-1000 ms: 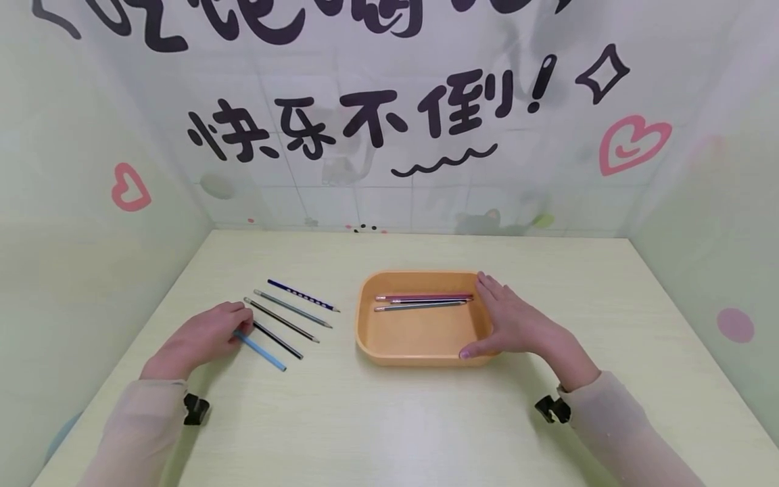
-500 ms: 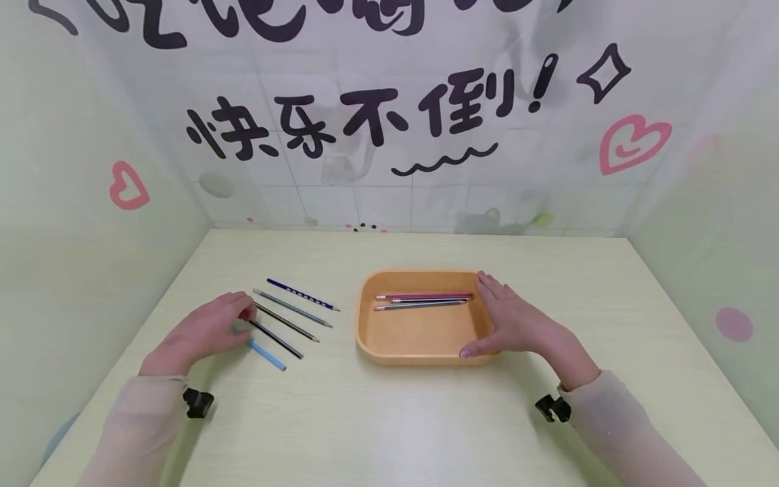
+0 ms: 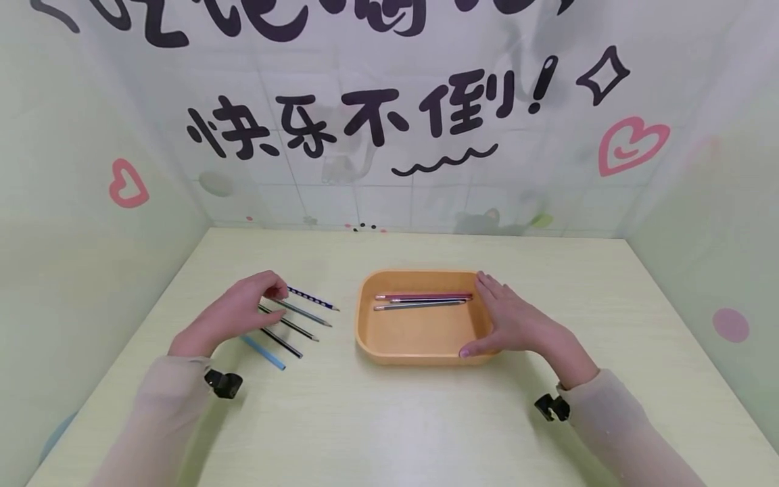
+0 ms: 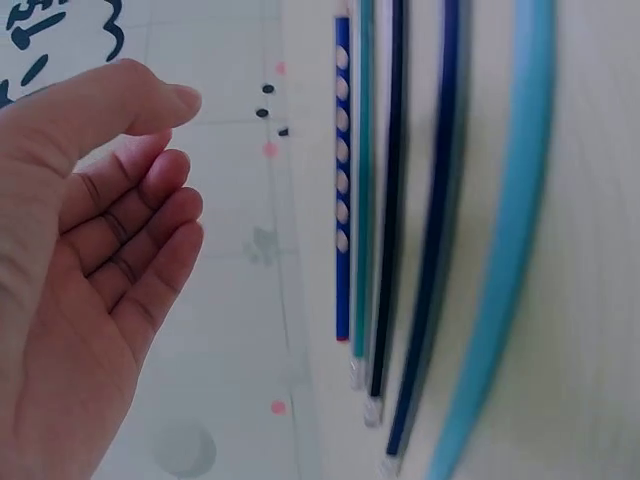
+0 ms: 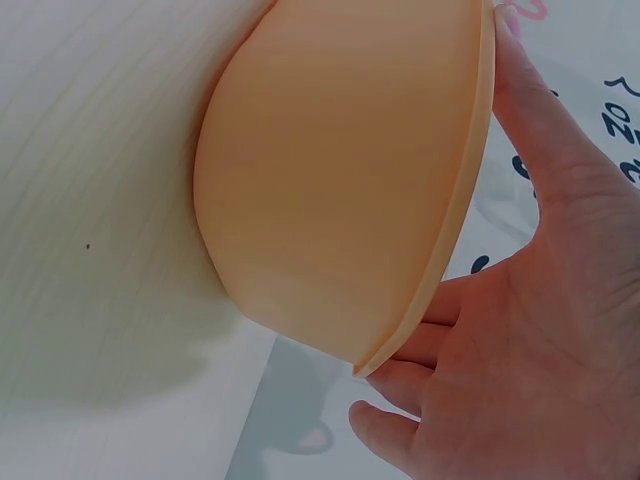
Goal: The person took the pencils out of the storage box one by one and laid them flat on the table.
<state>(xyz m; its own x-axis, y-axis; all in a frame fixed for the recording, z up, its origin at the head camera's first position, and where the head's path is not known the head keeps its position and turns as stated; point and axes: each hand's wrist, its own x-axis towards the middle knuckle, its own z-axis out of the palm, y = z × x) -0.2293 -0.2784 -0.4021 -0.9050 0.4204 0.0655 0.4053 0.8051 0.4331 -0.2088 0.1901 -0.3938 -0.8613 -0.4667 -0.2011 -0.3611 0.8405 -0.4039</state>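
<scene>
My left hand [image 3: 243, 306] hovers over the row of pencils at left, fingers loosely bent. In the left wrist view, the same hand [image 4: 90, 260] has nothing between thumb and fingers. Beneath it lie a dark blue pencil with white dots [image 3: 313, 298], a grey-green pencil [image 3: 308, 314], two dark pencils [image 3: 299, 329] and a light blue pencil [image 3: 264, 353], partly hidden by the hand. My right hand [image 3: 517, 320] rests on the right end of an orange tray [image 3: 420, 338], thumb at the front rim, straight fingers at the back corner. Several pencils [image 3: 420, 305], one red, lie inside the tray.
The pale wooden table [image 3: 389, 419] meets a white printed backdrop [image 3: 389, 203] at its far edge and sides. A black wrist camera [image 3: 225, 383] hangs at the left sleeve, another black wrist camera [image 3: 552, 407] at the right.
My left hand has left the light blue pencil's end and moved right and away from me, across the row towards the dotted pencil. The pencils, tray and right hand have stayed put.
</scene>
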